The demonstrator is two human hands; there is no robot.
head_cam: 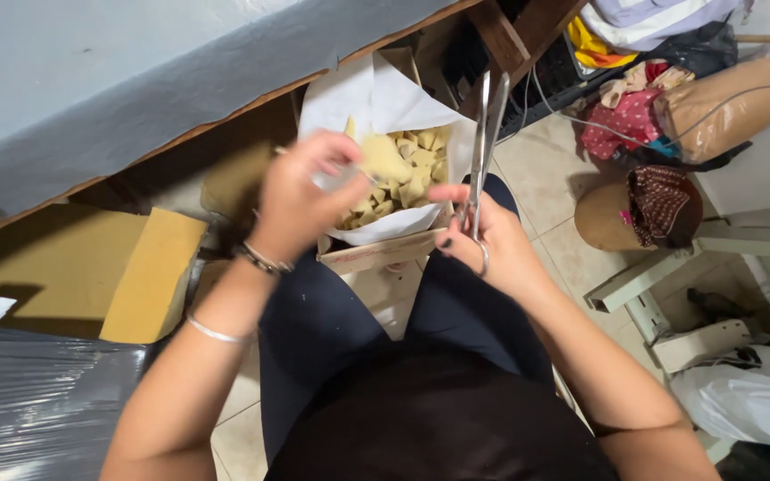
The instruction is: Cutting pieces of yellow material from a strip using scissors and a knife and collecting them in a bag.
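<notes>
I see the scissors (pixel 483 142) standing almost upright over the far right corner of the box, blades pointing away from me and nearly together, their handles buried in my right hand (pixel 483 245). That hand is wrapped shut on the handles, fingers through the loops, a ring showing on one finger and dark polish on the thumbnail. My left hand (pixel 300 200) hovers just to the left, over the near left part of the box, fingers pinched together on a pale yellow foam piece (pixel 383 158); the motion blur there is heavy, so I think the pinch also takes in something thin and whitish, but I cannot tell for sure. The wrist carries a dark beaded bracelet (pixel 263 259), and a thin silver bangle (pixel 216 331) sits further up the forearm.

Under both hands is the cardboard box (pixel 376 254), lined with white paper (pixel 354 93) that stands up at the back and folds over the front edge. It holds a heap of small yellow foam cut-offs (pixel 412 178). The box rests between my knees, against dark trousers (pixel 314 321).

To the left, a thick yellow foam block (pixel 153 276) lies under the edge of a grey table (pixel 91 80). To the right, on the tiled floor (pixel 545 169), sit a brown round cushion with patterned cloth (pixel 643 214), a pile of coloured fabric (pixel 634 116) and a white plastic bag (pixel 750 401)
</notes>
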